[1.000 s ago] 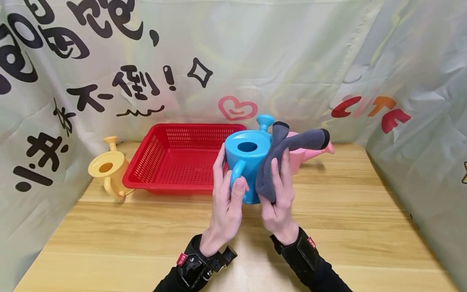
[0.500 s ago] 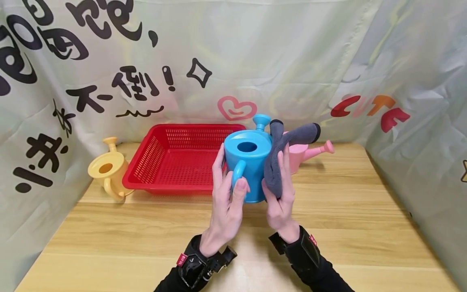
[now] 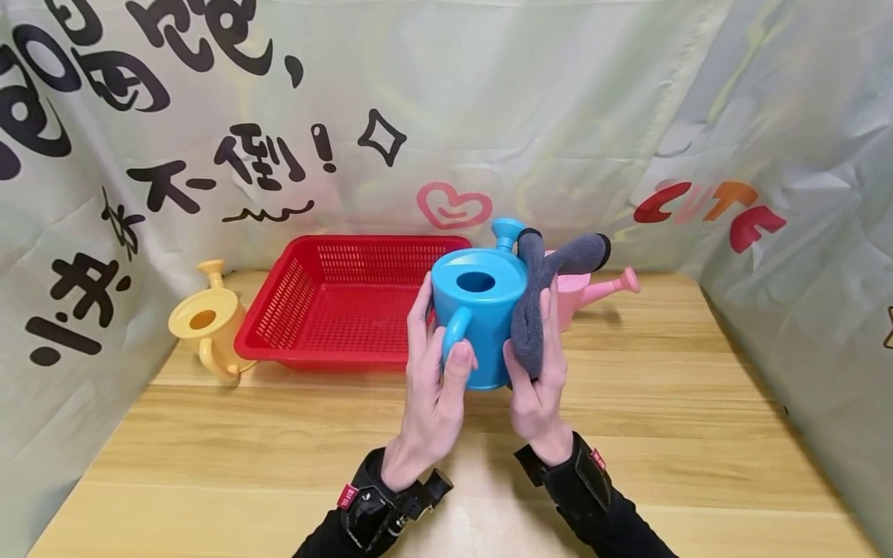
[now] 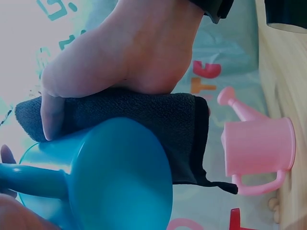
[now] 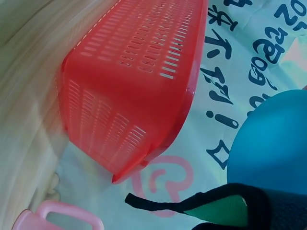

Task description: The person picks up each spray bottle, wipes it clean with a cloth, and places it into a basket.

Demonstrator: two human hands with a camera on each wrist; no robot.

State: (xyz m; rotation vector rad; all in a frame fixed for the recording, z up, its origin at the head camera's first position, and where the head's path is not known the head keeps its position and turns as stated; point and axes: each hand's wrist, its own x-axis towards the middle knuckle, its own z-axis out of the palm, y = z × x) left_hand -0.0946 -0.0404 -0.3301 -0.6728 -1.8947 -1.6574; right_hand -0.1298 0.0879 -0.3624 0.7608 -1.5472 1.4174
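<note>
So nearest the camera, a small blue plastic watering can is being held up off the light wooden bench, pretty much in the middle of the head view. The left hand is wrapped round its curved handle, thumb pressed on the handle's outer side, so that grip is closed on the can. The right hand is pressed against the can's right flank with a dark grey fleecy cloth pinched under the fingers and thumb; the cloth's two loose ends are flopped up and out past the can's top. In the left wrist view the cloth is seen sandwiched between the palm and the can's round bottom.

Just behind, a red slotted plastic basket is sat on the bench, left of the can. A pink plastic watering can is parked behind the cloth, spout pointed right. Further left, a pale yellow plastic watering can is stood beside the basket's corner. A printed fabric backdrop is hung behind everything.
</note>
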